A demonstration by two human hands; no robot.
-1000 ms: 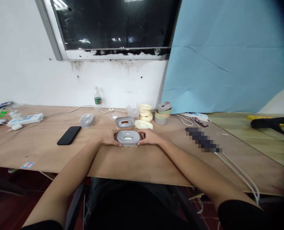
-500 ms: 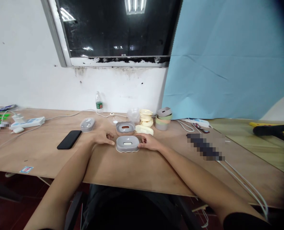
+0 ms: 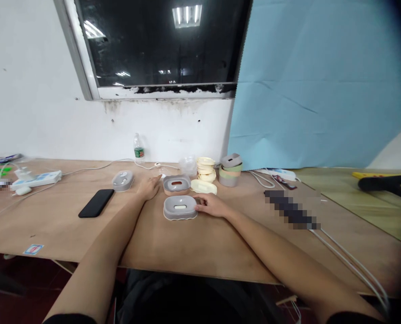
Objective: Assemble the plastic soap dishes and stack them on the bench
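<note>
Grey plastic meets the right hand [image 3: 211,205], whose thumb and fingertips touch the three-o'clock end of an oval grey dish with a slotted floor [image 3: 180,213]; whether that grip pinches the wall or merely rests against it, I cannot tell. From this nearer hand the dish lies at nine o'clock, its long axis running nine to three. The left hand [image 3: 151,187], farther off, has it at four o'clock; those fingers stretch towards a small white patch [image 3: 163,176] at one o'clock, contact and closure there unclear. Just beyond the dish at twelve sits an oval grey bowl with a peach outer wall [image 3: 176,191], and past one a flat cream oval tray [image 3: 204,186], all on the brown bench [image 3: 173,249].
</note>
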